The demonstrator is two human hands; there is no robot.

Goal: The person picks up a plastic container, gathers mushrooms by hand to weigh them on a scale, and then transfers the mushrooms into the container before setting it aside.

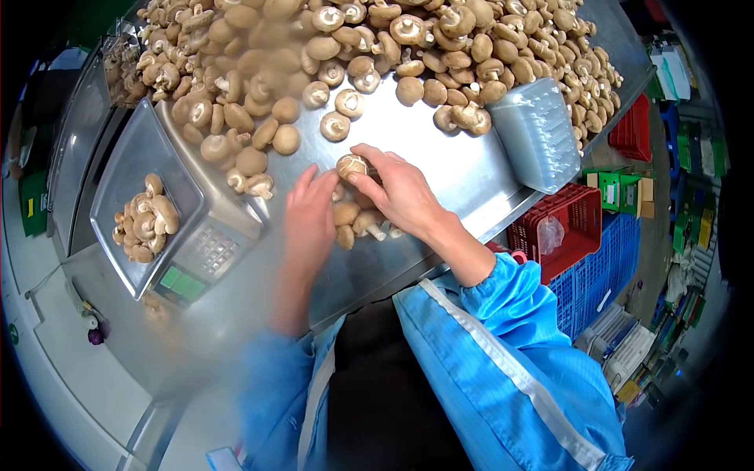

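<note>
My right hand [404,188] pinches a brown shiitake mushroom [352,166] between thumb and fingers, with its pale cracked surface showing. Close beside it on the left is my left hand [308,228], hazy in the picture, its fingers stretched forward and nothing plainly held in them. Under and between the hands lies a small group of mushrooms [345,213] on the steel table [393,118], partly covered by my right hand. A large heap of loose shiitake mushrooms [455,39] spreads over the far part of the table.
At the left, a clear plastic tray [145,125] with several mushrooms [145,222] rests on a weighing scale [208,259]. Stacked clear plastic punnets [538,137] stand at the table's right edge. Beyond that edge are a red crate [554,228] and a blue crate [605,267].
</note>
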